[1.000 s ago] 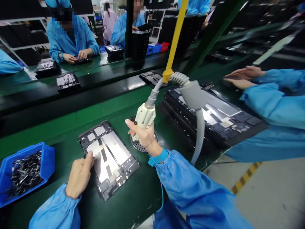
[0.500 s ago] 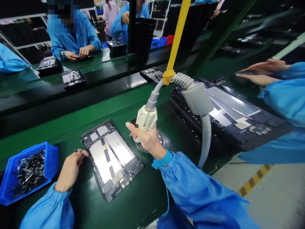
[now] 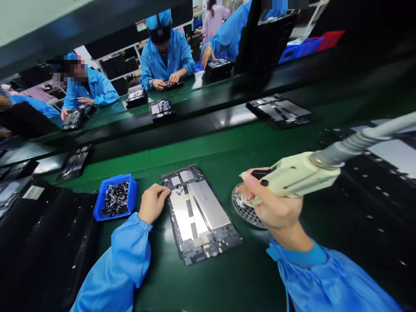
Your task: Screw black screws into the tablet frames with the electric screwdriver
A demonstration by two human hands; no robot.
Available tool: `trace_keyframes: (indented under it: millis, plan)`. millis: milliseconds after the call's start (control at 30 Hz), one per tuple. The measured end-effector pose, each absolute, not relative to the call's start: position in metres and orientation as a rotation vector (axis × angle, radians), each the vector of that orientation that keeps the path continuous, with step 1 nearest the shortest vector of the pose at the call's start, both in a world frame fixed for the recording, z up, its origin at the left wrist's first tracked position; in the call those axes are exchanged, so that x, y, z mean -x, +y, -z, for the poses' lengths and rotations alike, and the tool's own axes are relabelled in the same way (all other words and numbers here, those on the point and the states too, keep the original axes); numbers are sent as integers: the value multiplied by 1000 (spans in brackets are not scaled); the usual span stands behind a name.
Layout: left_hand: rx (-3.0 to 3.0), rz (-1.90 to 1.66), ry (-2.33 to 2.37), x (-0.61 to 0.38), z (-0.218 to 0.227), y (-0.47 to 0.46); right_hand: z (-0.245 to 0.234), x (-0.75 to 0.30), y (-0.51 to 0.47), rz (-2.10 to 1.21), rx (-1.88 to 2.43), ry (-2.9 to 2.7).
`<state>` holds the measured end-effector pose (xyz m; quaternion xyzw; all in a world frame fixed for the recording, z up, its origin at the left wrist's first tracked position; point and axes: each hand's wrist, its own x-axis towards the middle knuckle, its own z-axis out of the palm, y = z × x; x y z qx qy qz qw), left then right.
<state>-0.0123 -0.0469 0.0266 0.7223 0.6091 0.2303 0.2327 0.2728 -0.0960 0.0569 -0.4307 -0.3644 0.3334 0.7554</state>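
Our right hand (image 3: 276, 203) is clamped around the grip of a cream plastic electric screwdriver (image 3: 292, 177); a ribbed grey hose (image 3: 360, 141) runs from the tool's rear end to the right edge of the view; the tool's nose sits just above a round perforated metal plate (image 3: 244, 211) set into the green surface (image 3: 191, 158). Our left hand (image 3: 152, 203) rests at the upper left edge of a black tablet frame with silver panels (image 3: 198, 216); its fingertips (image 3: 161, 190) touch the frame's rim, near a tiny dark screw (image 3: 178, 190); whether those fingers pinch anything, we cannot tell. The frame lies flat on the surface, between our 2 hands and slightly tilted in the view; a blue plastic bin (image 3: 115, 197) heaped with black screws (image 3: 115, 201) stands just left of our left hand; a dark stack of frames (image 3: 373, 182) lies to the right, beneath the screwdriver. Beyond a black conveyor belt (image 3: 195, 123), more tablet frames (image 3: 277, 110) lie apart from us; co-workers in blue smocks (image 3: 164, 58) handle frames at the far surface.
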Motion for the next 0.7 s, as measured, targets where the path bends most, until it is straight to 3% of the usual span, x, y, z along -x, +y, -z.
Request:
trace_keyframes:
  millis: [433,700]
  plan:
    - [-1994,-573,1668,-22,-21,-44,-69,-279,-103,-684,952,-809]
    - [-1839,-823,1695,3,-30,-39,-66,-281,-95,-750,1000,-751]
